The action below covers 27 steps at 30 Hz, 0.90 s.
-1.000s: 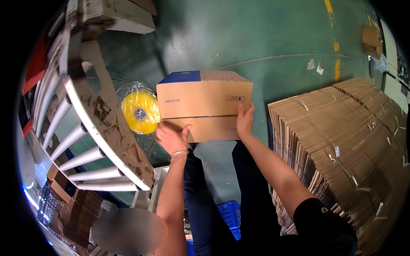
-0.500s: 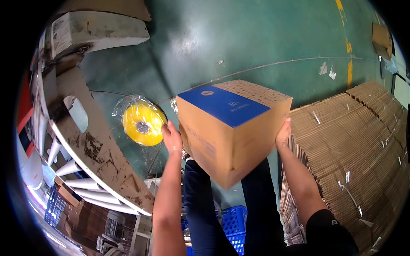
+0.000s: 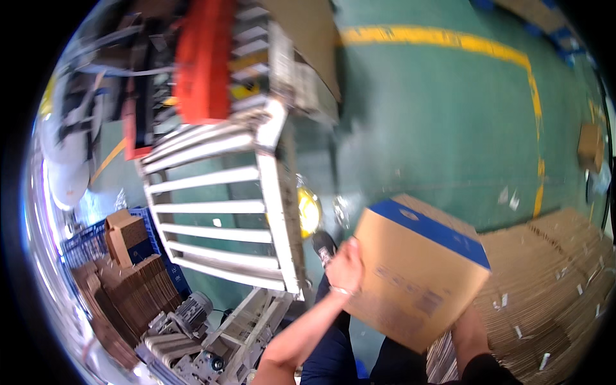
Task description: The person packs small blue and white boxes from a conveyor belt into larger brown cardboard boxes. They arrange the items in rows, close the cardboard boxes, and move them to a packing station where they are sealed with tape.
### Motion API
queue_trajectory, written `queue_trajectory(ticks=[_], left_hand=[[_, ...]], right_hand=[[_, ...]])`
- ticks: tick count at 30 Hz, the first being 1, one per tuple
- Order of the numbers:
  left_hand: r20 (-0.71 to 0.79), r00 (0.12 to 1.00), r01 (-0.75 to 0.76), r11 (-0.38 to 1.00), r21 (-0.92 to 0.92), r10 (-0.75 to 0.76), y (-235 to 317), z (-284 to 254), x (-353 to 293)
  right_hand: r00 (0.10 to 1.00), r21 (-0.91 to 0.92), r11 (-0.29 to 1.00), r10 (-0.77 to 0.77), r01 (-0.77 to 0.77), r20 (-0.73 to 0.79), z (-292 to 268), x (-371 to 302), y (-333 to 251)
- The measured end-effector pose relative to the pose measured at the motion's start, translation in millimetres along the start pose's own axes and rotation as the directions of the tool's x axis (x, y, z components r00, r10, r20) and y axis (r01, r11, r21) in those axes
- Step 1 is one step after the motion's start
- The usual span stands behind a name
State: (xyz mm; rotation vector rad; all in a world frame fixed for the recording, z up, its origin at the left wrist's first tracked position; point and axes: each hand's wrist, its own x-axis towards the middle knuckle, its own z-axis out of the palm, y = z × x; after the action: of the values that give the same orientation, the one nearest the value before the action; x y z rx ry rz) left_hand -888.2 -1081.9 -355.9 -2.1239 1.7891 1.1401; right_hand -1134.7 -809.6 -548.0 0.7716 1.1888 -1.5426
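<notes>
- Above the green floor, a cardboard box (blue band along its top edge) is held tilted.
- Left hand presses flat on its left side.
- Right hand grips underneath, mostly hidden.
- Roller conveyor stands just left.

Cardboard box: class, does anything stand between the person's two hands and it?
Nothing visible does. The left hand presses directly on the left side of the cardboard box, and the right hand supports its lower right edge.
</notes>
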Motion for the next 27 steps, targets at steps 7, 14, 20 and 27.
queue_trajectory(ticks=[7,14,20,27], left_hand=[[-0.139,0.985,-0.153,0.902,-0.403,0.105,15,-156,-102],[0.104,0.973,0.047,-0.262,-0.964,-0.208,-186,-141,-101],[0.148,0.968,0.029,-0.494,-0.869,-0.204,-201,-182,-134],[-0.687,0.5,0.051,0.81,-0.585,-0.527,-242,-218,-119]], right_hand=[[0.858,-0.136,0.891,-0.361,0.433,0.366,184,-179,-86],[0.62,-0.761,-0.157,-0.489,0.629,0.614,486,-371,-27],[-0.223,0.578,-0.484,0.608,0.656,0.762,544,-384,231],[-0.036,0.526,-0.419,0.756,0.74,0.654,599,-425,319]])
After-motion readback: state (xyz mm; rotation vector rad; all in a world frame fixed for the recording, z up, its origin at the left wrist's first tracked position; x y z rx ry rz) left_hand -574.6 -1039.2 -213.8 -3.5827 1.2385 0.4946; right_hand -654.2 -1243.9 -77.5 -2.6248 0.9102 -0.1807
